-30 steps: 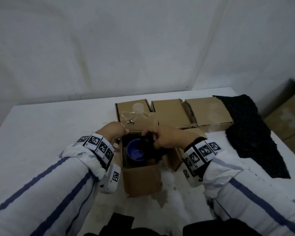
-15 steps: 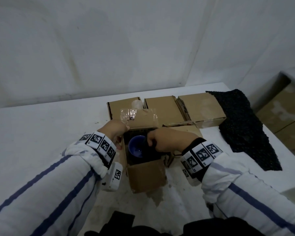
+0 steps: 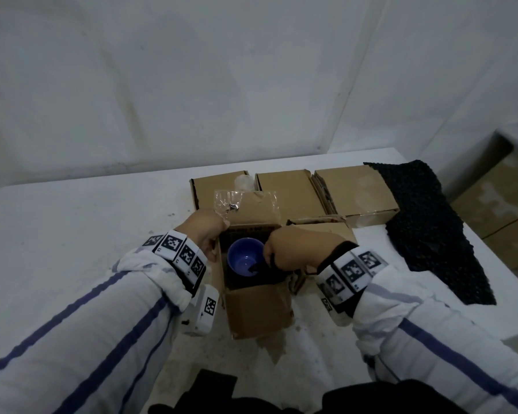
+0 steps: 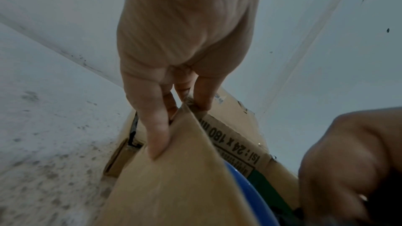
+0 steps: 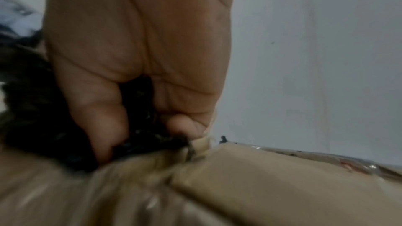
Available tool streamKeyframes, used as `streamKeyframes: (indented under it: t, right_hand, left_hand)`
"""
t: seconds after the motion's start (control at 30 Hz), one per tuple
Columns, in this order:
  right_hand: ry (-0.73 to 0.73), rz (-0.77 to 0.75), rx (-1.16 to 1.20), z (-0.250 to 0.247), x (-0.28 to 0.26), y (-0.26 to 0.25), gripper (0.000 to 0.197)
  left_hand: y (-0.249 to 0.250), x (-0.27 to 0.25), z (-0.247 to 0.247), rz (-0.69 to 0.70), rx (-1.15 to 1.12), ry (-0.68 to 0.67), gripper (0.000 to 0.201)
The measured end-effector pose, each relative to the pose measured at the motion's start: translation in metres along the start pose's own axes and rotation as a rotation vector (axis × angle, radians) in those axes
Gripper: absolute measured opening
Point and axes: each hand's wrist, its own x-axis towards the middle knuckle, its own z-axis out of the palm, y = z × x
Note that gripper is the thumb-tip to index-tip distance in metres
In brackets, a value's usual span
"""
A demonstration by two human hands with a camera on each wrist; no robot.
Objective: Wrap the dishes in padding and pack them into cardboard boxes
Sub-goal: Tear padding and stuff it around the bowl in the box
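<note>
While left hand (image 4: 182, 44) pinches flap (image 4: 174, 178), right hand (image 5: 135, 54) clutches padding (image 5: 37, 109).

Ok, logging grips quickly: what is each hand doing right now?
Left hand: pinching the open brown cardboard box's side flap.
Right hand: gripping black knobbly padding inside that box.

Both arms wear white sleeves (image 3: 81, 333) with blue-purple lengthwise stripes. Each wrist carries a band of white blocks (image 3: 178, 251) printed with black square markers. A small white marked box (image 3: 202, 312) hangs under the left wrist.
</note>
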Motion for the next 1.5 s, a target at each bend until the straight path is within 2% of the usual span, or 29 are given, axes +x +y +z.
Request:
streamKeyframes:
  t: [0.07,0.13,0.2,0.27,0.33,0.4,0.47,0.63,0.7,0.77,0.87,0.9,1.0,1.07,1.13,1.23,1.37,1.5]
  right_hand:
    - [-0.036,0.004,-0.168,0.012,0.007,-0.009,0.034]
    - [-0.051,0.018,-0.205,0.016,0.011,-0.013,0.037]
    - [-0.082,0.038,-0.139,0.006,0.007,-0.009,0.035]
    - [-0.072,0.046,0.042,-0.006,0.003,-0.002,0.027]
    - [-0.065,0.007,0.114,-0.008,0.003,-0.001,0.038]
    - [-0.116,-0.031,-0.050,-0.001,0.007,-0.004,0.048]
    - [-0.127,-0.036,-0.203,0.007,0.013,-0.007,0.043]
    - [0.051,-0.005,-0.434,0.024,0.022,-0.004,0.028]
    - [0.065,0.009,-0.441,0.028,0.023,-0.003,0.026]
    - [0.034,0.004,-0.330,0.018,0.017,-0.002,0.027]
    - [0.038,-0.026,-0.200,0.003,0.012,-0.001,0.030]
    - [0.013,-0.023,-0.205,0.004,0.012,-0.003,0.030]
    - [-0.076,-0.006,-0.247,0.019,0.018,-0.009,0.027]
    - [0.007,-0.027,-0.084,0.016,0.013,-0.002,0.028]
    - [0.191,-0.044,0.158,0.002,0.000,0.018,0.027]
    - [0.404,0.040,0.377,-0.014,-0.021,0.063,0.025]
    - [0.542,0.221,0.504,-0.014,-0.039,0.137,0.020]
    - [0.679,0.440,0.606,0.007,-0.050,0.228,0.017]
  left_hand:
    - [0.001,-0.001,0.000,0.000,0.006,-0.003,0.036]
    - [0.001,-0.003,0.000,-0.002,0.010,-0.005,0.038]
    - [0.000,-0.004,-0.001,0.002,0.029,-0.003,0.037]
    - [0.001,-0.004,-0.001,0.011,0.053,0.005,0.035]
    - [0.002,-0.004,0.000,0.015,0.064,0.021,0.035]
    - [0.003,-0.004,0.001,0.009,0.069,0.034,0.036]
    - [0.003,-0.004,0.002,0.003,0.073,0.035,0.036]
    - [0.003,-0.010,0.001,0.019,0.106,0.053,0.037]
    - [0.002,-0.010,0.001,0.072,0.166,0.086,0.036]
    - [0.002,-0.008,0.002,0.161,0.215,0.176,0.042]
    - [0.006,-0.008,0.007,0.276,0.195,0.371,0.070]
    - [0.010,-0.010,0.010,0.327,0.182,0.429,0.074]
    - [0.026,-0.022,0.021,0.515,0.149,0.564,0.070]
    - [0.041,-0.030,0.031,0.615,0.148,0.598,0.065]
    - [0.056,-0.035,0.045,0.690,0.143,0.571,0.060]
    - [0.082,-0.036,0.075,0.754,0.107,0.518,0.053]
    - [0.113,-0.026,0.131,0.794,0.109,0.377,0.041]
    - [0.139,-0.011,0.197,0.811,0.094,0.151,0.029]
